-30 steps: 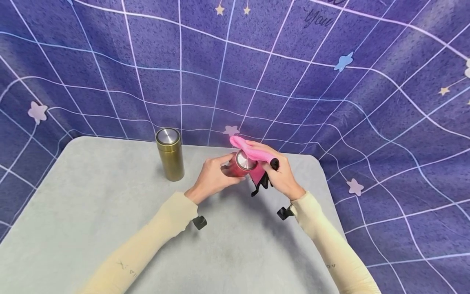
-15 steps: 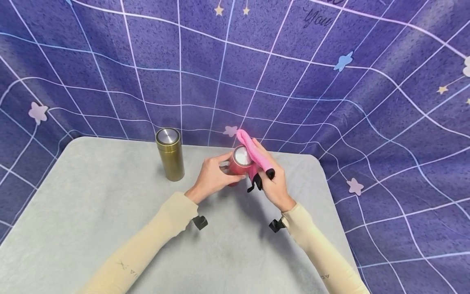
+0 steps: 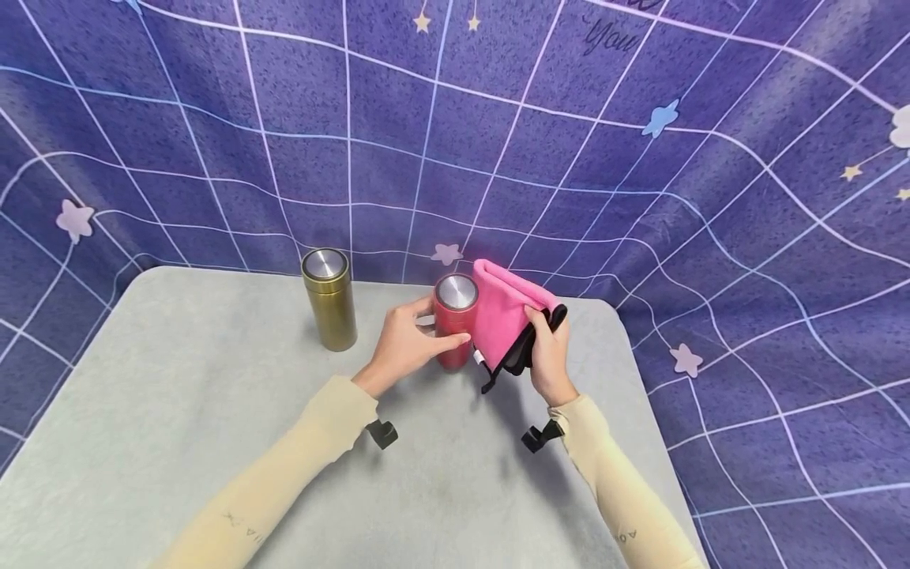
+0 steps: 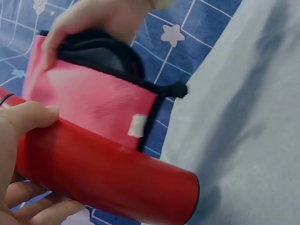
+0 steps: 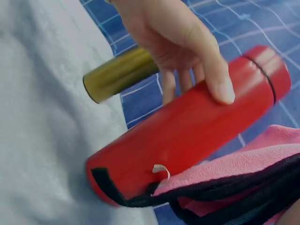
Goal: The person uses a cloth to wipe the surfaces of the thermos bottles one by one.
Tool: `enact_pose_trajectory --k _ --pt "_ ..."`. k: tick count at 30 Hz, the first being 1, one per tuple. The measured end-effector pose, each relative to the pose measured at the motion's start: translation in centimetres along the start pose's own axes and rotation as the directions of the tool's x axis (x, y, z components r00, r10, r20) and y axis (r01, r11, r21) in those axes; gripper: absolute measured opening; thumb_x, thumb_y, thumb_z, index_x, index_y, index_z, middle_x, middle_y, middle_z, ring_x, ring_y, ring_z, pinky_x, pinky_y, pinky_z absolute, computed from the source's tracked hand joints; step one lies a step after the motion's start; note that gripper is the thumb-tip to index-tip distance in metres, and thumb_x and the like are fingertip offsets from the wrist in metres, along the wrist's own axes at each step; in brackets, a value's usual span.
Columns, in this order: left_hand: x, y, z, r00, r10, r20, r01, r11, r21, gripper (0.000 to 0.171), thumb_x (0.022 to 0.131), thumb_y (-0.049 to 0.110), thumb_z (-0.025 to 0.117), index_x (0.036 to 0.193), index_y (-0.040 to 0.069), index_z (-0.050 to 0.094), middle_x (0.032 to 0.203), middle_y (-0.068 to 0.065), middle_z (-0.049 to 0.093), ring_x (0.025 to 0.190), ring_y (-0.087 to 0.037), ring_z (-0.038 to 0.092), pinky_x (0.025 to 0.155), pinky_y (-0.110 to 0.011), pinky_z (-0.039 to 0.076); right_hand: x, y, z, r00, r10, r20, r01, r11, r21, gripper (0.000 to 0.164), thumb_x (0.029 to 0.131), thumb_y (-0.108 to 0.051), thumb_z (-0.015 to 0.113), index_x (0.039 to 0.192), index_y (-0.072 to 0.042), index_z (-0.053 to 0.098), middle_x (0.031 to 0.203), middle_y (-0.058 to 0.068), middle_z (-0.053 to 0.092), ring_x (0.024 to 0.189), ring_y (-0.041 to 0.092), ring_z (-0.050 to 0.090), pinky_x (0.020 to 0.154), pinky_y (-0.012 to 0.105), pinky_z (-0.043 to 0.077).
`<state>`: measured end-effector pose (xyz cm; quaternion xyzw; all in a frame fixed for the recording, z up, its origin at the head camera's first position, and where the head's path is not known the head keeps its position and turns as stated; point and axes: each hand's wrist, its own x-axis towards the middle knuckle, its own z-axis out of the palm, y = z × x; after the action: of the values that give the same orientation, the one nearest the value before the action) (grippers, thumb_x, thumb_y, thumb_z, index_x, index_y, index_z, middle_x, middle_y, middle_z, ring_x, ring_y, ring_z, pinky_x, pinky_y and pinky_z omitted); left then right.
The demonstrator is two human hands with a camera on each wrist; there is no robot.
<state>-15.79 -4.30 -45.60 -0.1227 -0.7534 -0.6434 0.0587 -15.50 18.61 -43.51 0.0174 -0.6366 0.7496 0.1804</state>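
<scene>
My left hand [image 3: 401, 348] grips a red thermos bottle [image 3: 455, 318] round its upper body, thumb across the near side. The bottle stands nearly upright, its silver lid top facing up and its base close over the table. Just right of it, my right hand [image 3: 551, 359] pinches a folded pink cloth [image 3: 499, 312] with black edging by its right side. In the left wrist view a small white tag [image 4: 137, 125] shows at the cloth's corner. The cloth's lower edge overlaps the base of the red bottle [image 5: 173, 136] in the right wrist view.
A gold thermos bottle [image 3: 332, 312] stands upright on the grey table [image 3: 213, 379], left of my hands. Behind the table and at its sides hangs a purple-blue curtain [image 3: 384, 174] with grid lines and stars. Black wrist mounts [image 3: 384, 433] sit under both sleeves.
The red bottle has tipped more upright and moved slightly left. My right hand has drawn the pink cloth off the bottle's top to the right, where it now hangs spread wider.
</scene>
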Motion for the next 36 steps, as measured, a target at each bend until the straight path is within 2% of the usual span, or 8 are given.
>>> enact_pose_trajectory --k 4,8,12,20,27,32,34,36 --pt "-0.2 0.1 -0.6 0.999 -0.004 -0.041 0.004 1.000 -0.002 0.063 0.074 0.024 0.101 0.130 0.012 0.076 0.115 -0.003 0.080 0.106 -0.028 0.077 0.086 -0.035 0.066 0.0 1.0 -0.8 0.997 0.076 -0.021 -0.075 0.996 0.052 0.022 0.099 -0.005 0.060 0.117 -0.007 0.072 0.099 0.000 0.069 0.091 0.013 0.064 0.082 0.025 0.053" --pt "-0.6 0.0 -1.1 0.995 -0.012 -0.101 0.012 1.000 -0.007 0.058 0.074 0.025 0.101 0.125 0.012 0.078 0.113 -0.003 0.080 0.108 -0.026 0.076 0.086 -0.036 0.066 -0.4 1.7 -1.5 0.994 0.111 -0.025 -0.108 0.991 0.077 0.020 0.100 -0.006 0.060 0.115 -0.011 0.072 0.096 0.000 0.067 0.087 0.012 0.063 0.077 0.025 0.053" --pt "-1.2 -0.1 -1.6 0.985 -0.025 -0.169 0.015 0.998 -0.062 0.052 0.075 0.023 0.101 0.120 0.010 0.078 0.109 -0.005 0.081 0.101 -0.024 0.078 0.084 -0.036 0.066 -1.0 2.3 -2.0 0.992 0.125 -0.021 -0.123 0.990 0.068 0.021 0.100 -0.007 0.060 0.117 -0.012 0.072 0.097 0.000 0.069 0.086 0.012 0.064 0.076 0.025 0.054" --pt "-2.2 0.7 -2.2 0.964 0.006 -0.265 -0.068 0.972 -0.226 0.043 0.078 0.011 0.097 0.116 0.005 0.077 0.104 -0.007 0.080 0.086 -0.035 0.080 0.078 -0.035 0.067 -1.9 2.4 -2.0 0.992 0.108 -0.058 -0.108 0.994 0.015 0.022 0.100 -0.011 0.063 0.119 -0.008 0.073 0.094 -0.001 0.066 0.085 0.012 0.062 0.075 0.024 0.052" --pt "-2.6 1.0 -2.3 0.931 -0.014 -0.365 -0.087 0.962 -0.259 0.032 0.080 0.010 0.096 0.108 0.005 0.081 0.095 0.000 0.081 0.092 -0.020 0.076 0.080 -0.031 0.065 -3.0 2.4 -1.7 0.997 0.031 -0.065 -0.035 0.998 -0.061 0.028 0.099 -0.006 0.062 0.123 0.003 0.074 0.101 -0.001 0.071 0.094 0.012 0.063 0.085 0.023 0.052" --pt "-2.6 0.8 -2.1 0.929 -0.087 -0.360 -0.039 0.944 -0.329 0.033 0.083 0.011 0.094 0.113 0.008 0.080 0.100 0.000 0.081 0.099 -0.023 0.076 0.078 -0.028 0.062 -4.3 2.4 -1.1 0.998 -0.025 -0.051 0.017 0.989 -0.148 0.025 0.100 -0.005 0.064 0.119 0.009 0.073 0.086 -0.006 0.063 0.083 0.008 0.056 0.078 0.019 0.048" --pt "-2.6 0.8 -2.1 0.927 -0.123 -0.354 -0.014 0.933 -0.360 0.035 0.084 0.011 0.093 0.116 0.008 0.079 0.103 0.000 0.081 0.102 -0.024 0.075 0.078 -0.027 0.062 -4.8 2.5 -0.9 0.997 -0.070 -0.020 0.065 0.983 -0.171 0.025 0.101 -0.002 0.064 0.122 0.010 0.072 0.089 -0.007 0.065 0.086 0.007 0.057 0.080 0.018 0.049" --pt "-2.7 0.8 -2.0 0.924 -0.154 -0.350 0.006 0.921 -0.388 0.038 0.084 0.010 0.092 0.120 0.008 0.078 0.105 -0.001 0.081 0.104 -0.024 0.074 0.080 -0.027 0.062 -5.2 2.8 -0.7 0.990 -0.133 0.042 0.139 0.976 -0.170 0.027 0.102 0.003 0.062 0.127 0.011 0.071 0.104 -0.002 0.072 0.098 0.008 0.063 0.091 0.019 0.052"
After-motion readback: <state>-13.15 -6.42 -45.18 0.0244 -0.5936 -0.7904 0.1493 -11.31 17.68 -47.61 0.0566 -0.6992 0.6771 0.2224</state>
